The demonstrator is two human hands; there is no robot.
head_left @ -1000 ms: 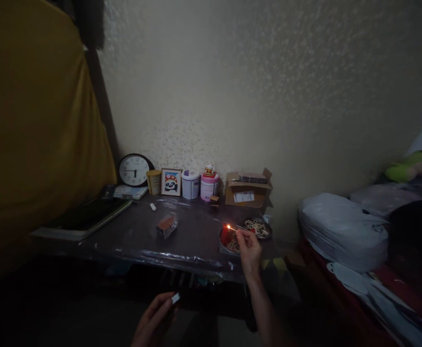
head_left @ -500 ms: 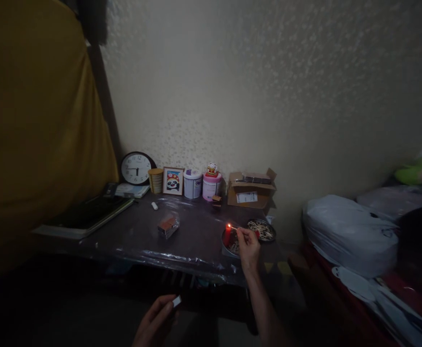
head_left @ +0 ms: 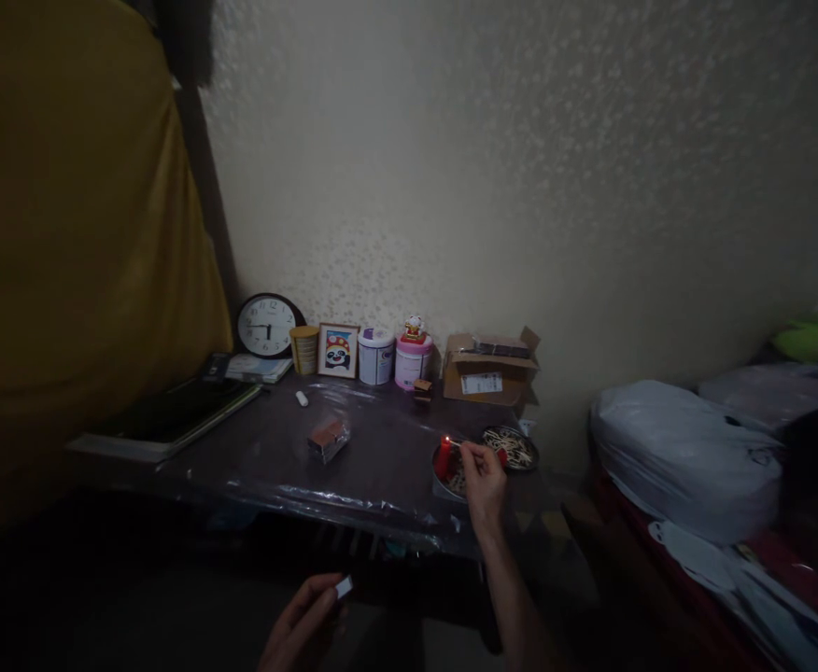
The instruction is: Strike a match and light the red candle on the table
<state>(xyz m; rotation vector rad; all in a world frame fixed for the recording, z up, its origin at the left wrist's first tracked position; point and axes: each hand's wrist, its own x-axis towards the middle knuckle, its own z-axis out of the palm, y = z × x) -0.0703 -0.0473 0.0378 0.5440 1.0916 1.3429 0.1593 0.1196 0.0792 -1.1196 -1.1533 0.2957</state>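
A red candle (head_left: pixel 443 461) stands in a round tin (head_left: pixel 451 489) near the table's front right. My right hand (head_left: pixel 485 481) pinches a thin matchstick (head_left: pixel 456 442), its tip at the candle's top, where a small flame glows. Behind that hand lies a round dish of matchsticks (head_left: pixel 511 448). Below the table's front edge, my left hand (head_left: pixel 305 618) holds a small box with a white end (head_left: pixel 344 587) between thumb and fingers. A plastic-wrapped brown pack (head_left: pixel 329 437) rests on the table's middle.
Along the wall stand a clock (head_left: pixel 267 325), yellow cup (head_left: pixel 304 351), framed panda picture (head_left: pixel 338 352), white tin (head_left: pixel 376 358), pink tin (head_left: pixel 413 364) and cardboard box (head_left: pixel 483 378). A book (head_left: pixel 171 420) lies left; a white bag (head_left: pixel 685 462) sits right.
The flame at the candle's top looks smaller than before. Both hands keep nearly the same places, and the whole view has shifted slightly.
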